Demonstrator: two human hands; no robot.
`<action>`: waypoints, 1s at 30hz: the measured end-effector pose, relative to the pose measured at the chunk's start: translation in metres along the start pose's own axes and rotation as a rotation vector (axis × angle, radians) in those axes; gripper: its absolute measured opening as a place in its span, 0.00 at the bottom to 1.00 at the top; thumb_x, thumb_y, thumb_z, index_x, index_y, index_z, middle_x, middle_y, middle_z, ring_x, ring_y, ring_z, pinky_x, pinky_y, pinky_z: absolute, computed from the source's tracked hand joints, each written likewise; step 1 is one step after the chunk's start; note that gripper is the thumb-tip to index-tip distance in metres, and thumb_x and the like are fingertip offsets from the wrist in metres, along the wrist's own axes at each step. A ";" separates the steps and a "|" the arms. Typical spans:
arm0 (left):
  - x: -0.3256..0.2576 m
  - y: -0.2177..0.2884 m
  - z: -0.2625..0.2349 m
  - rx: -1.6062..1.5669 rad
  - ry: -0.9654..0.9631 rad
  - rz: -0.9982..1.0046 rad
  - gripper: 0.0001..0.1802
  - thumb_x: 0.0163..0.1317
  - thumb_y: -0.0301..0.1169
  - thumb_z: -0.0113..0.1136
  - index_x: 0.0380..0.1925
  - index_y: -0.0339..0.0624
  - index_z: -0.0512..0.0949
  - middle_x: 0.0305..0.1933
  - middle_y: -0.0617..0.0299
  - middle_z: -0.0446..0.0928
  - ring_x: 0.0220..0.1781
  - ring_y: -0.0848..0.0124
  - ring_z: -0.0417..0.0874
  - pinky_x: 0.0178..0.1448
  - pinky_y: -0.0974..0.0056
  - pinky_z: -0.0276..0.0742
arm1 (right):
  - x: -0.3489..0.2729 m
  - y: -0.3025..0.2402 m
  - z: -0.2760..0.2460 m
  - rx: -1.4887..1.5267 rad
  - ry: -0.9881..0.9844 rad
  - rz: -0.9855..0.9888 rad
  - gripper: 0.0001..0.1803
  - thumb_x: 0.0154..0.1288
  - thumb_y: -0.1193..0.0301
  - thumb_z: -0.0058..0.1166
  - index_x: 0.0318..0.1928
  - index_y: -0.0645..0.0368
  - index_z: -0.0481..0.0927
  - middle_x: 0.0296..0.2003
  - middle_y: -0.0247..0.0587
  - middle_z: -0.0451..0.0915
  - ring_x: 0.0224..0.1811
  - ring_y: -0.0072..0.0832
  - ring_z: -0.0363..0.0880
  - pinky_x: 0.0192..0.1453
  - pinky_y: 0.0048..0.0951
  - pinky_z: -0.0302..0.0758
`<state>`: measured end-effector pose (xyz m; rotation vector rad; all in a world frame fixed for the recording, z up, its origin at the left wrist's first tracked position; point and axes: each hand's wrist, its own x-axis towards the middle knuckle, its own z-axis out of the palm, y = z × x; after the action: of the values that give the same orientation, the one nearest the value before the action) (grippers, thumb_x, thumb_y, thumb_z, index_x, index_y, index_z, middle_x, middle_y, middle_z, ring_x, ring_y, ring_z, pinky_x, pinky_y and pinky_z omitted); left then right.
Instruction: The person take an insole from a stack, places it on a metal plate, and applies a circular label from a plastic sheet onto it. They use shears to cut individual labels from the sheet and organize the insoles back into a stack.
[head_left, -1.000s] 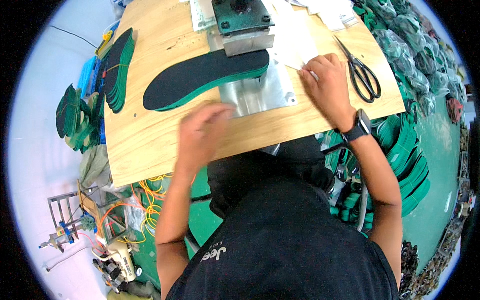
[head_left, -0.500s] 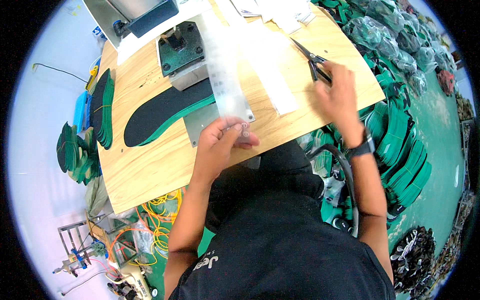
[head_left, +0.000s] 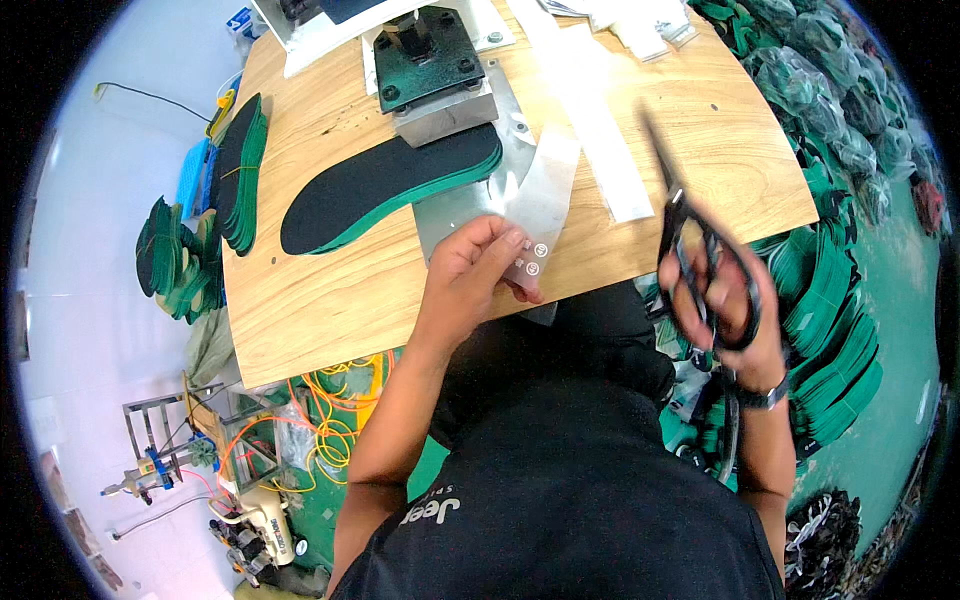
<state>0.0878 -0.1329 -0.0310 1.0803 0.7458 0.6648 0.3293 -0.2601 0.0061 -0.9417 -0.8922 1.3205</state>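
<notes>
My left hand (head_left: 475,262) pinches the near end of a translucent film strip (head_left: 548,195) with small round white marks, over the table's front edge. In my right hand (head_left: 735,310) is a pair of black scissors (head_left: 675,195), raised off the table right of the film, blades pointing away from me. My fingers are through the handle loops and slightly blurred. Left of the film lies a stack of black insoles with green sides (head_left: 390,195), its far end by the metal block (head_left: 447,118) of a press. A metal plate (head_left: 432,225) shows partly under the insoles and film.
A white strip (head_left: 615,170) lies on the wooden table (head_left: 740,170), with white paper pieces (head_left: 640,25) at the far edge. Banded insoles (head_left: 240,180) stand at the left. Green insole bundles (head_left: 825,330) are piled on the right, beyond the table. Yellow and orange hoses (head_left: 330,430) hang below left.
My right hand has picked the scissors up from the table and brought them nearer to me. My left hand still holds the film, whose strip now bends to the right. The whole view has shifted.
</notes>
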 end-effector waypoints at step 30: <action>-0.002 0.016 0.005 0.152 -0.084 -0.195 0.09 0.60 0.29 0.57 0.29 0.31 0.77 0.23 0.59 0.79 0.25 0.74 0.82 0.27 0.74 0.76 | -0.022 0.048 0.009 -0.393 -0.175 0.428 0.45 0.41 0.57 0.75 0.59 0.64 0.71 0.35 0.33 0.77 0.33 0.18 0.70 0.39 0.21 0.69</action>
<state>0.0887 -0.1319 -0.0146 1.1493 0.8265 0.3995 0.3016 -0.2807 -0.0352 -1.3944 -1.1544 1.6413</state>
